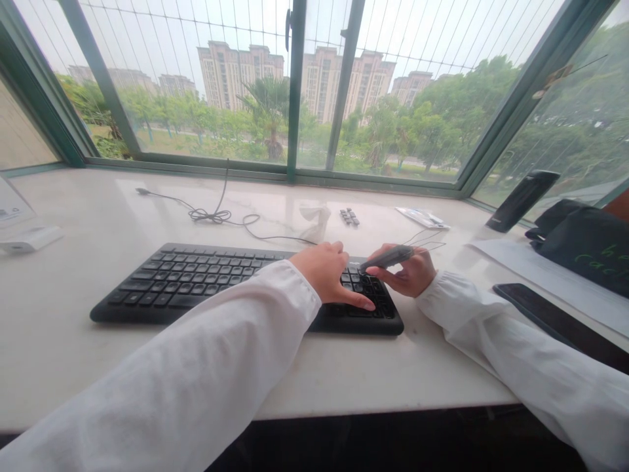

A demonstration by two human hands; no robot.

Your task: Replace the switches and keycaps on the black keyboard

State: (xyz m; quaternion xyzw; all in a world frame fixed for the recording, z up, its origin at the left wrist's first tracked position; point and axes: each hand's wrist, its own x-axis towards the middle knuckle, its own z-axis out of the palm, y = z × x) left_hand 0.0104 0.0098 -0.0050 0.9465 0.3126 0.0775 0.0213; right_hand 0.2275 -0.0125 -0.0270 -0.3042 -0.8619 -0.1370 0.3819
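Note:
A black keyboard point(196, 278) lies flat on the white sill, and several keys at its right end look bare of caps. My left hand point(330, 276) rests over its right part, thumb stretched across the number keys and the other fingers bent toward the back edge. In my right hand point(405, 272) is a dark grey keycap puller point(388, 258), pinched between thumb and fingers. Its tip points down-left at the number keys, while thin wire loops stick out at the other end. Whether the tip grips a key I cannot tell. Several loose keycaps point(350, 217) lie behind the keyboard.
Behind the keyboard lie a coiled cable point(211, 215), a clear plastic bag point(315, 221) and a flat packet point(422, 217). On the right are a black phone point(555, 318), papers point(545, 265), a black bag point(584, 239) and an upright black object point(523, 200). A white device point(32, 239) sits left.

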